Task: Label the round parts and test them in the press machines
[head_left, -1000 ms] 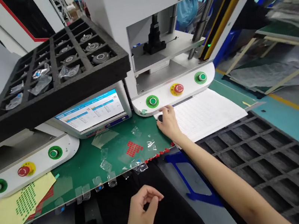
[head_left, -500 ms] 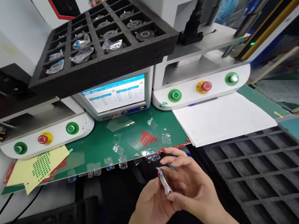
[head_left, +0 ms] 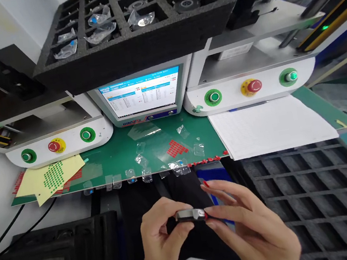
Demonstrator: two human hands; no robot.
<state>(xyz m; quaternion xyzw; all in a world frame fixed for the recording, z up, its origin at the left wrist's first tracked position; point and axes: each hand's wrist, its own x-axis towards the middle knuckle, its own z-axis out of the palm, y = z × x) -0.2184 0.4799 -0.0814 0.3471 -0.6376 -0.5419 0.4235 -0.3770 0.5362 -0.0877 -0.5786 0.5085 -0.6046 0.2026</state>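
My left hand (head_left: 163, 232) pinches a small dark and silver watch case (head_left: 187, 215) edge-on between thumb and fingers. At the case's right end, the thumb and a finger of my right hand (head_left: 250, 219) close on it, beside a spot of red. Another fingertip of that hand is raised and carries a small red piece (head_left: 206, 184). Both hands are above my lap, in front of the bench edge. The face of the case is turned out of sight.
A black foam tray (head_left: 134, 50) of round watch parts, some bagged, sits above a monitor (head_left: 144, 93). Presses with buttons flank it. Red stickers (head_left: 177, 148), plastic bags and papers (head_left: 272, 127) lie on the green bench (head_left: 112, 157). A compartmented foam tray (head_left: 318, 195) is at right.
The watch case has turned from upright to lying level, edge toward me. My left hand now pinches it from the left, and my right hand has shifted to its right end. The view has tilted down.
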